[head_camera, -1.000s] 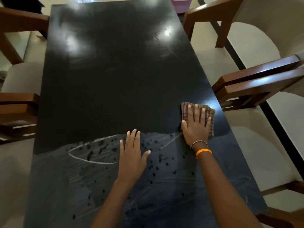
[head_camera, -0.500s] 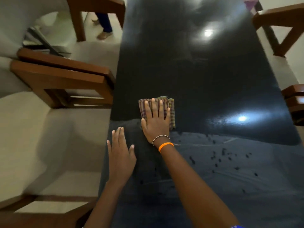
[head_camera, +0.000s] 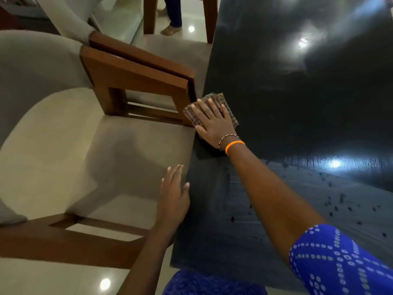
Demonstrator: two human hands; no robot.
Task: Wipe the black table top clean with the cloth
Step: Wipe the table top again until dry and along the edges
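Note:
The black table top (head_camera: pixel 297 116) fills the right half of the view. Its far part is glossy; the near part is dull grey with dark specks. A folded brown checked cloth (head_camera: pixel 228 107) lies at the table's left edge. My right hand (head_camera: pixel 212 122) presses flat on the cloth, fingers spread, wrist with an orange band and a bead bracelet. My left hand (head_camera: pixel 174 196) is flat with fingers apart at the table's left edge, nearer to me, holding nothing.
A cushioned chair (head_camera: pixel 89 158) with brown wooden arms (head_camera: pixel 136 79) stands tight against the table's left side. A second chair (head_camera: pixel 178 45) stands beyond it. A person's leg and foot (head_camera: pixel 172 20) are on the shiny tiled floor at the top.
My right hand has slid the cloth across the table from its right edge to its left edge. My left hand has moved left to the table's edge. The view has swung left.

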